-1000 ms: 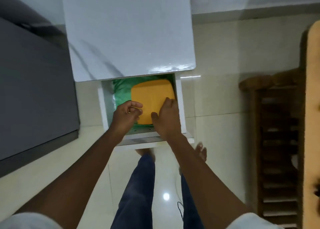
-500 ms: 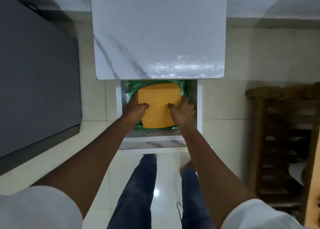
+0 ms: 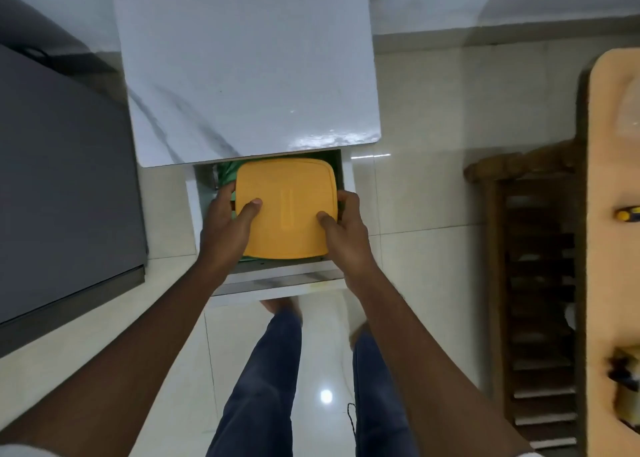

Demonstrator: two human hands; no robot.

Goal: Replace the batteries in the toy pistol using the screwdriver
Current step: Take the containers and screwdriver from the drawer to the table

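A square box with a yellow lid (image 3: pixel 287 207) sits raised over the open white drawer (image 3: pixel 277 282) of a white marble-topped cabinet (image 3: pixel 242 69). My left hand (image 3: pixel 227 230) grips the box's left side with the thumb on the lid. My right hand (image 3: pixel 344 235) grips its right side, thumb on the lid too. Green material (image 3: pixel 227 176) lies in the drawer under the box. No toy pistol is visible. A small yellow and blue object (image 3: pixel 627 213), possibly a tool, lies on the wooden surface at the right.
A dark grey cabinet (image 3: pixel 62 179) stands at the left. A brown wooden rack (image 3: pixel 533 283) and a light wooden surface (image 3: pixel 613 249) with small items stand at the right. My legs in blue jeans (image 3: pixel 263 380) stand on the glossy tiled floor (image 3: pixel 433 145).
Both hands moved from the lid's near edge to the box's sides and took hold of it. The box now appears higher and larger, coming up out of the drawer.
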